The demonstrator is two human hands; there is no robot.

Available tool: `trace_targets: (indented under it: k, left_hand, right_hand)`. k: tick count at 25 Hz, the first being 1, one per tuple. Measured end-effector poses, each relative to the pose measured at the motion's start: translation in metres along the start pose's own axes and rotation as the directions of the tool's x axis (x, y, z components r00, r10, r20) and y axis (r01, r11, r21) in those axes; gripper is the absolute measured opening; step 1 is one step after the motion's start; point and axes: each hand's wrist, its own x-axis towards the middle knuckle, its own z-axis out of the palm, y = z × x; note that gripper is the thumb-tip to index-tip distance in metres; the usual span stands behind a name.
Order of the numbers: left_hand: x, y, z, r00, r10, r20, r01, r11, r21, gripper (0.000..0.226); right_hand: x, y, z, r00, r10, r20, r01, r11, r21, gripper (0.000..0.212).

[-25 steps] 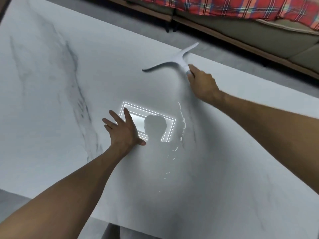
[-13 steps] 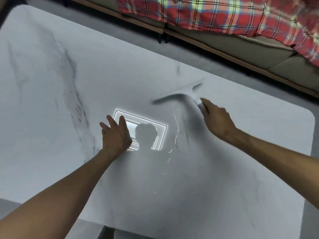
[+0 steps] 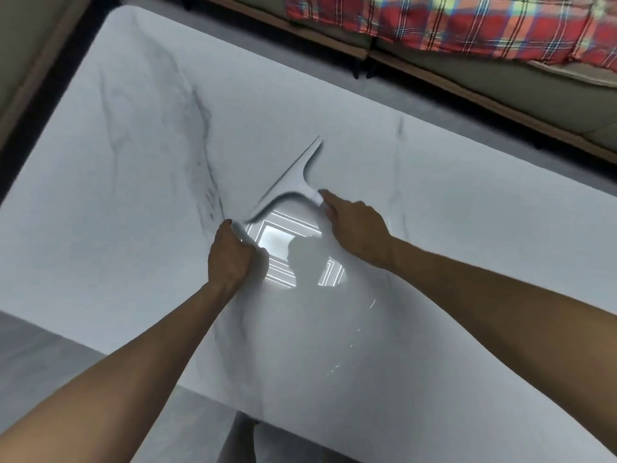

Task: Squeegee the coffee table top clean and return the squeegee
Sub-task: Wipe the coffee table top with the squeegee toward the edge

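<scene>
A pale grey T-shaped squeegee [image 3: 293,182] lies with its blade on the white marble coffee table [image 3: 467,212], near the middle. My right hand [image 3: 357,228] grips its handle from the right, index finger stretched along it. My left hand [image 3: 228,259] sits at the near end of the blade, fingers curled around that tip. A few thin wet streaks [image 3: 334,367] glint on the top nearer to me.
A sofa with a red plaid blanket [image 3: 467,21] and a wooden base [image 3: 500,105] runs along the far side, across a strip of grey floor. A ceiling light's reflection [image 3: 277,238] shines on the table between my hands. The table's near edge [image 3: 300,426] crosses the bottom.
My right hand has drawn the squeegee from the far edge toward me and swung the blade. My left hand has gone from lying flat on the table to curling at the blade's end.
</scene>
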Motion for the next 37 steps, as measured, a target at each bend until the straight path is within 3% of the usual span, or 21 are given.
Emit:
trace_targets:
  k: [2,4,9,12,14,18,20,24,29,31,34,37]
  left_hand:
    - [0.002,0.002,0.013,0.998,0.067,-0.01,-0.066,0.995,0.071,0.04]
    - [0.002,0.011,0.031,0.988,0.154,-0.004,-0.15,0.969,0.194,0.047]
    - [-0.006,0.046,0.099,0.939,0.286,0.193,-0.345,0.758,0.554,0.121]
    - [-0.01,0.06,0.141,0.891,0.37,0.262,-0.452,0.682,0.575,0.142]
    - [-0.007,0.062,0.154,0.891,0.39,0.233,-0.444,0.634,0.634,0.151]
    - [0.004,0.059,0.157,0.904,0.364,0.226,-0.413,0.603,0.682,0.156]
    - [0.009,0.061,0.16,0.911,0.337,0.239,-0.403,0.595,0.695,0.156]
    - [0.01,0.064,0.161,0.915,0.312,0.256,-0.395,0.565,0.724,0.157]
    - [0.007,0.068,0.158,0.919,0.299,0.255,-0.385,0.559,0.734,0.155]
    - [0.007,0.069,0.158,0.918,0.301,0.26,-0.39,0.556,0.734,0.154]
    - [0.006,0.069,0.157,0.915,0.305,0.265,-0.397,0.554,0.732,0.154]
    - [0.007,0.069,0.158,0.91,0.311,0.273,-0.407,0.549,0.731,0.153]
  right_hand:
    - [-0.025,0.034,-0.006,0.997,-0.033,0.07,0.04,0.995,-0.095,0.043]
    - [-0.049,0.079,-0.024,0.995,0.025,0.092,-0.01,0.987,-0.161,0.044]
    - [-0.108,0.174,-0.081,0.971,0.235,0.047,-0.22,0.953,-0.207,0.039]
    - [-0.108,0.187,-0.11,0.969,0.246,0.001,-0.245,0.965,-0.09,0.036]
    - [-0.075,0.183,-0.12,0.964,0.247,-0.101,-0.242,0.968,0.063,0.038]
    - [0.006,0.166,-0.118,0.917,0.361,-0.17,-0.311,0.913,0.263,0.044]
    - [0.016,0.162,-0.106,0.903,0.394,-0.169,-0.346,0.903,0.256,0.039]
    - [-0.046,0.173,-0.074,0.904,0.392,-0.171,-0.37,0.917,0.151,0.04]
    - [-0.163,0.183,-0.057,0.882,0.471,-0.007,-0.468,0.879,0.09,0.047]
    - [-0.177,0.187,-0.065,0.866,0.499,-0.023,-0.494,0.863,0.105,0.051]
    - [-0.134,0.202,-0.092,0.828,0.535,-0.169,-0.471,0.827,0.307,0.045]
    - [-0.067,0.213,-0.124,0.699,0.693,-0.176,-0.504,0.652,0.566,0.028]
